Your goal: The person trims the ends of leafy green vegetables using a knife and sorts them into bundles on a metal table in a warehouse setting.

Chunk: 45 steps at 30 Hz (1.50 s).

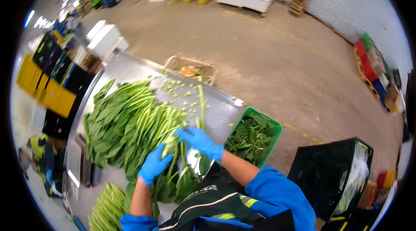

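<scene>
Leafy green vegetables (120, 123) with pale stalks lie heaped on a stainless-steel table (224, 114), most stalk ends toward the right. My left hand (156, 164), in a blue glove, grips a small bunch of stalks (169, 145) at the heap's near edge. The leaves (182, 184) of loose stems hang down between my hands. My right hand (201, 143), also gloved in blue, has its fingertips at the bunch's upper end; whether it grips is hidden. Cut stalk pieces (174, 84) and a few longer stalks (201, 104) are scattered beyond.
A green crate (276, 133) of leaves stands at the table's right end. Beyond the far edge is a bin (172, 62) of scraps. Another stalk bundle (107, 208) lies near left. A black crate (321, 172) stands right. A person (40, 153) in a hi-vis vest is at far left.
</scene>
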Tool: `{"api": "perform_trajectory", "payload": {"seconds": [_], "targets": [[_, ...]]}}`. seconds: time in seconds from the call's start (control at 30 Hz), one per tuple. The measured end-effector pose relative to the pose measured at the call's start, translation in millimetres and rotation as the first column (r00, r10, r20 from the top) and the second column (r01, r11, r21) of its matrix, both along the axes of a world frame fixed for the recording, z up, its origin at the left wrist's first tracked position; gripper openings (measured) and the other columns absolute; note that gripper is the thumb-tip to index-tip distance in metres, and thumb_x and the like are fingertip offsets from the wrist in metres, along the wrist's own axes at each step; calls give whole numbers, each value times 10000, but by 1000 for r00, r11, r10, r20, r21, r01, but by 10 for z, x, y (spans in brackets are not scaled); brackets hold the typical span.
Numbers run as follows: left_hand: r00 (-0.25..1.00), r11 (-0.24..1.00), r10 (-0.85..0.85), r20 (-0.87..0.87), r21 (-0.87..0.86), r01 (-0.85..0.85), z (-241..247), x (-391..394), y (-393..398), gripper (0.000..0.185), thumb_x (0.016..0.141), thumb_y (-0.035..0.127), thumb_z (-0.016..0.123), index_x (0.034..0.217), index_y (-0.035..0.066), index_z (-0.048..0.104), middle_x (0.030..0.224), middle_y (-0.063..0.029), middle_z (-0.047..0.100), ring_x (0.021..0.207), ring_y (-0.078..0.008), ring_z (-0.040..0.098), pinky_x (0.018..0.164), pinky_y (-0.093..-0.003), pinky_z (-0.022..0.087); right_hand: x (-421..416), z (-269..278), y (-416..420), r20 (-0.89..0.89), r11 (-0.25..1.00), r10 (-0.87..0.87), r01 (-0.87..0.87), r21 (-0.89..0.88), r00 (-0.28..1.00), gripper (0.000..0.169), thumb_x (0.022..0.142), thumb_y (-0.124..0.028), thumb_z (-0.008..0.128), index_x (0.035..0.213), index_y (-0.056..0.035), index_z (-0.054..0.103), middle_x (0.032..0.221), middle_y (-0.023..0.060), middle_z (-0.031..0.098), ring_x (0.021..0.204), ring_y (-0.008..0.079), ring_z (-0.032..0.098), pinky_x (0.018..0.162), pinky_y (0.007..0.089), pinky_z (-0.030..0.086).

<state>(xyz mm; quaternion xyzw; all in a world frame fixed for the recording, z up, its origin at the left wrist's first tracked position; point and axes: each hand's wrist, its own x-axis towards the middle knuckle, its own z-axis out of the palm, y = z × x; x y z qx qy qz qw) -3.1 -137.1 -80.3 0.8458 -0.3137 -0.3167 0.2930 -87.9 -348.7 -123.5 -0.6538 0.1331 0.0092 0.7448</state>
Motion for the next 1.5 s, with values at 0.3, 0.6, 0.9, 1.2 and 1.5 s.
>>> {"api": "perform_trajectory", "payload": {"seconds": [0.3, 0.6, 0.9, 1.2, 1.5], "targets": [[849, 917, 150, -507, -250, -311, -143, -61, 124, 560, 920, 227, 649, 1368, -36, 442, 1246, -95, 574, 1091, -147, 524, 956, -285, 429, -202, 49, 133, 154, 666, 236, -44, -745, 960, 438, 934, -178, 533, 1370, -169, 488, 1097, 151, 630, 836, 358, 645, 697, 428, 528], [812, 907, 35, -582, -323, -270, 162, -262, 86, 444, 928, 180, 642, 1310, 3, 504, 1146, -81, 624, 999, -117, 563, 884, -285, 471, -324, -352, -70, -14, 862, 145, -133, -490, 989, 439, 949, -290, 545, 1340, -92, 513, 968, 128, 677, 774, 242, 675, 647, 375, 529], [654, 752, 94, -751, -377, -540, 435, 160, 312, 571, 892, 292, 654, 1326, -27, 467, 980, -110, 661, 872, -205, 653, 785, -334, 548, -98, -73, -54, -174, 988, 154, -156, 4, 973, 467, 904, -383, 621, 1184, -9, 605, 878, 48, 664, 697, 116, 602, 550, 251, 498], [678, 669, 323, -660, -347, -657, 595, 252, 801, 243, 835, 105, 671, 1030, -32, 630, 971, -113, 668, 746, -162, 626, 684, -297, 528, 490, -675, -296, -206, 997, -73, 73, -8, 976, 452, 879, -373, 634, 1113, 13, 607, 895, 75, 616, 743, 154, 579, 572, 320, 488], [942, 970, 63, 330, -244, 21, -237, 132, 361, 535, 791, 129, 770, 1263, -7, 556, 1251, -116, 588, 1095, -183, 581, 972, -299, 446, 524, -447, 30, 41, 980, 34, -42, 196, 999, 360, 844, -242, 714, 1095, -37, 560, 898, 52, 576, 750, 122, 570, 556, 272, 506]]}}
